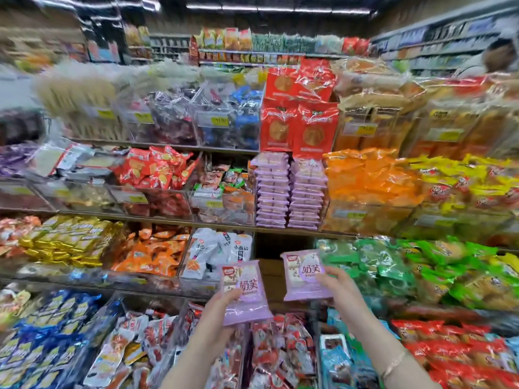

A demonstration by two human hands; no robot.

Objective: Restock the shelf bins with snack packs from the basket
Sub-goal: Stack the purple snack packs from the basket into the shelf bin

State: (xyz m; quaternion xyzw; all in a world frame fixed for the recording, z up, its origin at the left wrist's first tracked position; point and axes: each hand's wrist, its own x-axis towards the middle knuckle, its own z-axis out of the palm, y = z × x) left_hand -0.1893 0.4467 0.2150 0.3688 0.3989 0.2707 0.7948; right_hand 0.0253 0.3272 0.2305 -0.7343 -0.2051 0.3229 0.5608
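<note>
Mid-restock: left hand (222, 304) pinches one purple pack (247, 293), right hand (334, 279) pinches a second pack (304, 276), both below the purple stacks (289, 192), neither shelved yet, basket out of sight.

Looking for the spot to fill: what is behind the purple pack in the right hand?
A dark shelf gap between white packs and green packs. The purple pack in the right hand hides the gap's right part.
</note>
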